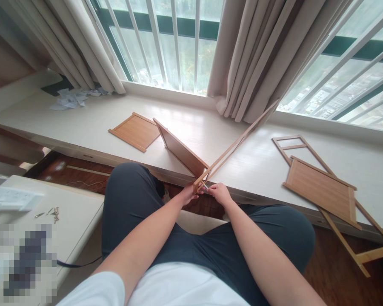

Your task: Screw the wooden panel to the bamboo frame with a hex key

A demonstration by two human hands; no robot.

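Note:
My left hand [189,194] is wrapped round the near end of a long narrow wooden frame [232,144]. The frame slants up and away to the right, towards the curtain. A wooden panel [180,146] stands tilted on edge and meets the frame close to my left hand. Closed in a pinch, my right hand [221,194] holds a thin metal tool [205,186] whose tip points at the frame's end. Its exact kind is too small to make out.
On the white sill [140,100] lie a second wooden panel [135,131] and torn paper [68,100]. To the right, another panel [322,189] rests over a wooden frame [364,258] overhanging the sill's edge. Small screws [55,212] and a power strip [14,199] sit on the left desk.

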